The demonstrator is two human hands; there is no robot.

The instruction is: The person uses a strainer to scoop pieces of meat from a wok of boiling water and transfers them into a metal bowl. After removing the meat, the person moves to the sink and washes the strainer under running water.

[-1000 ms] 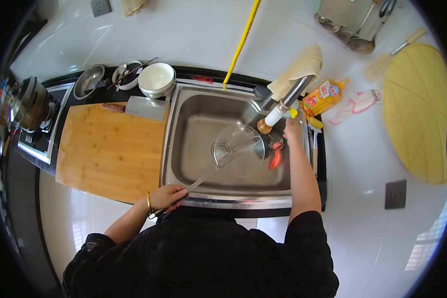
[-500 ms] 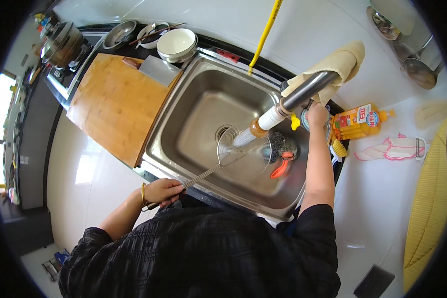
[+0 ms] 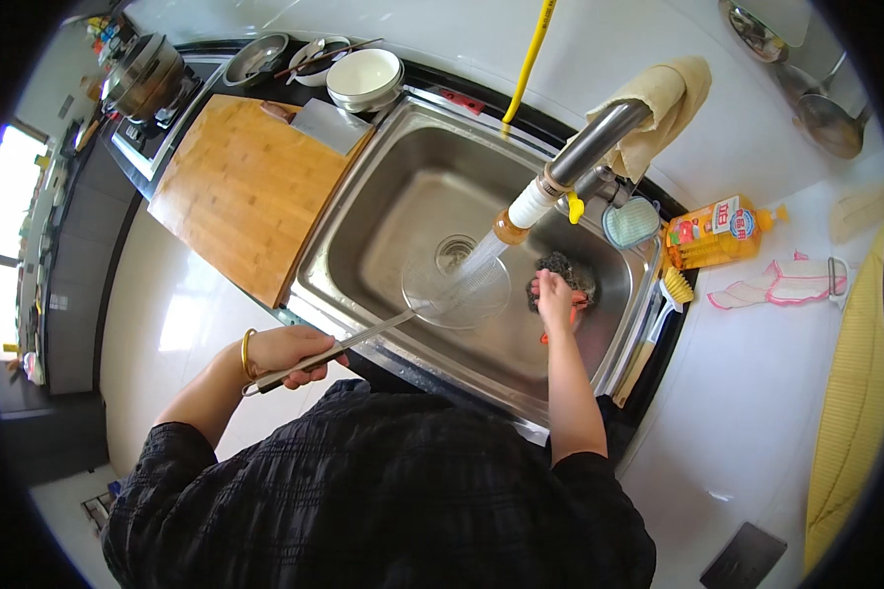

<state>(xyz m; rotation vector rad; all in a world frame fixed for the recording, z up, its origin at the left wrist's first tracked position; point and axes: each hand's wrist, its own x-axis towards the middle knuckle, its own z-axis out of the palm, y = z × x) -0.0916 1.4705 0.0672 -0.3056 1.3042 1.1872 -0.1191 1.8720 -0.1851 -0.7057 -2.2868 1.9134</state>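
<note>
My left hand [image 3: 309, 355] is closed around the dark handle of a round wire-mesh strainer [image 3: 476, 302], which hangs over the sink [image 3: 373, 211] near the drain. Water [image 3: 483, 257] pours into the mesh from a metal faucet [image 3: 599, 142] with a white and amber nozzle. On the sink's right side, my right hand [image 3: 554, 297] reaches over a dark scouring brush [image 3: 563, 262] with an orange handle. Its fingers look extended and hide part of the brush; contact is hard to judge.
A cutting board [image 3: 236, 196] with a cleaver [image 3: 332, 126] lies left of the sink. Bowls [image 3: 365, 77] stand behind it. At the right are a green scrub pad [image 3: 631, 222], an orange soap bottle [image 3: 722, 233] and a yellow-bristled brush [image 3: 676, 285]. A cloth [image 3: 673, 108] drapes over the faucet.
My right hand has left the faucet and moved down and left to the scouring brush. The strainer has shifted slightly left and lower, still in my left hand. Water still runs.
</note>
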